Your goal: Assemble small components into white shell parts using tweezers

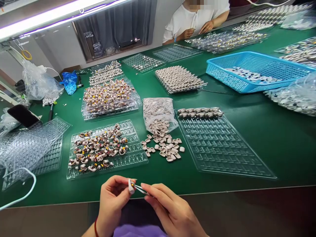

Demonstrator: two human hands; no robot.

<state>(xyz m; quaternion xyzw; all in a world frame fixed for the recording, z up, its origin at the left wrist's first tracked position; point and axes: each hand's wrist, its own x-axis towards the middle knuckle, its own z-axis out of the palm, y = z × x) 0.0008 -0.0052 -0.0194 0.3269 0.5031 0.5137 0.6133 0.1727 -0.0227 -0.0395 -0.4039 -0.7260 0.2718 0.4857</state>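
Note:
My left hand (pixel 112 200) pinches a small beige plastic shell (pixel 130 186) at the table's near edge. My right hand (pixel 170 210) grips metal tweezers (pixel 140 188) whose tips touch that shell. Just beyond lie a clear tray (pixel 138 158) piled with beige parts with coloured wires, a loose heap of beige caps (pixel 164 148) spilling from a clear bag (pixel 158 113), and a mostly bare clear grid tray (pixel 222 148) with one filled row (pixel 199 113) at its far end.
Green table (pixel 271 131) with more filled trays (pixel 108 97), (pixel 179 79), stacked clear trays (pixel 29 148) at left, a blue basket (pixel 256 70) at right, plastic bags (pixel 39 84), a white cable (pixel 22 194). A person in a white shirt (pixel 195 18) works across the table.

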